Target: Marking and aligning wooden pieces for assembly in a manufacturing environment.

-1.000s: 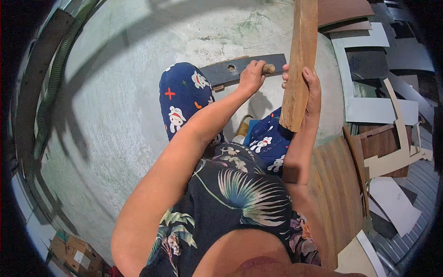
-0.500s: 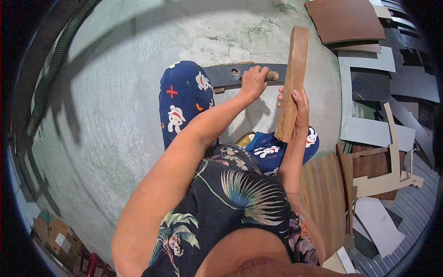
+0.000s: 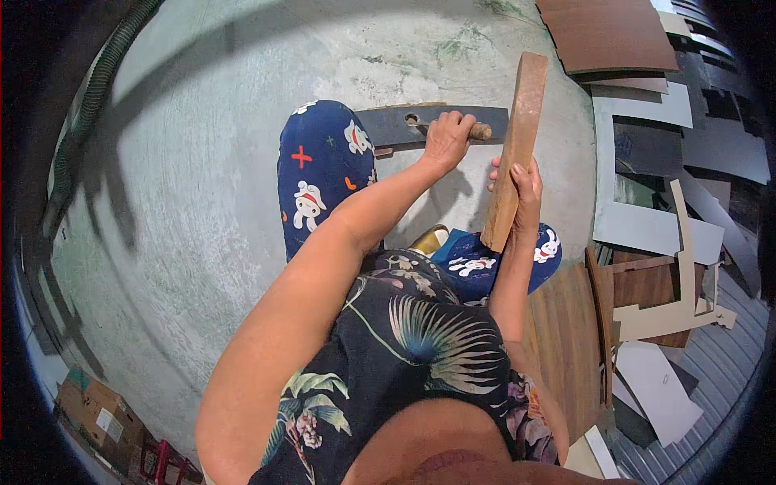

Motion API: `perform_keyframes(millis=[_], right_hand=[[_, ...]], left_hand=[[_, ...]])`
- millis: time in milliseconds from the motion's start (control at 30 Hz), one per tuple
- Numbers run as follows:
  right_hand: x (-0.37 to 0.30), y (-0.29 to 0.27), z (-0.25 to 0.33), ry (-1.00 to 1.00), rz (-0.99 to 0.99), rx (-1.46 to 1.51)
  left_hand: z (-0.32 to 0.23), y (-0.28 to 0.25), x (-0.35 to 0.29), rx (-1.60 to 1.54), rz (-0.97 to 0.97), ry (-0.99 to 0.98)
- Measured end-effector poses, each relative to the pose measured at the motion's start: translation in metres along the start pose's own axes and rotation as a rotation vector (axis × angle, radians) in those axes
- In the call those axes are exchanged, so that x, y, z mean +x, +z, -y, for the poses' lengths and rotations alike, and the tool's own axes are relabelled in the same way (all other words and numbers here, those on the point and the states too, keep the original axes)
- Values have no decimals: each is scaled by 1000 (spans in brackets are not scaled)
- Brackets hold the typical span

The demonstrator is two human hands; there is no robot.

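Note:
My left hand (image 3: 448, 139) is closed around a short round wooden stick (image 3: 481, 131), whose blunt end sticks out to the right of my fingers. Below that hand lies a dark grey board (image 3: 386, 126) with a round hole; whether the stick touches the board is hidden by my hand. In my right hand (image 3: 525, 186) is a thick, long wooden block (image 3: 521, 121), gripped toward its lower half. It stands tilted, top leaning right, just right of the stick and apart from it. My thumb lies across the block's right side.
My knee in blue patterned trousers (image 3: 319, 178) is beside the board's left end. Stacked panels and offcuts (image 3: 606, 36) fill the right side, with a brown wood-grain sheet (image 3: 562, 347) near my right elbow. A ribbed hose (image 3: 95, 97) runs along the left; a cardboard box (image 3: 101, 420) is at lower left.
The top of the wooden block has tipped slightly right and down, showing more of the board's right end. My left hand stays almost in place on the stick.

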State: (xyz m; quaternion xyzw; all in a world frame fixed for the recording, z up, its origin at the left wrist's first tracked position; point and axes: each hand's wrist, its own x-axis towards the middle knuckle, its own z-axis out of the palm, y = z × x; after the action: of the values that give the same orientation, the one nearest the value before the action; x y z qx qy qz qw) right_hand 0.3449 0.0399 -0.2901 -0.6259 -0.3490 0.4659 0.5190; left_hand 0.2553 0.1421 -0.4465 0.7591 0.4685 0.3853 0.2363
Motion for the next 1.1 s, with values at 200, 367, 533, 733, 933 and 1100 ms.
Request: perform_keyframes(millis=[200,367,533,733,933,1100], right_hand=[[-8,-5,-3,-8,-22,5],[-16,-8,-9,-16,-36,-42],[-19,-12,-12,-48,-49,-106],[-22,-14,-21,-27,-46,-111],[-28,-9,-25,-104,-113,-187],[-30,-18,-52,-233,-175,-437]], left_hand=[[-4,2,-3,-10,34,-10],[-5,5,-3,-10,-9,-40],[-8,6,-3,-39,-13,-45],[-10,8,-2,-60,5,-56],[-8,13,-3,-178,89,-89],[-8,16,-3,-229,80,-83]])
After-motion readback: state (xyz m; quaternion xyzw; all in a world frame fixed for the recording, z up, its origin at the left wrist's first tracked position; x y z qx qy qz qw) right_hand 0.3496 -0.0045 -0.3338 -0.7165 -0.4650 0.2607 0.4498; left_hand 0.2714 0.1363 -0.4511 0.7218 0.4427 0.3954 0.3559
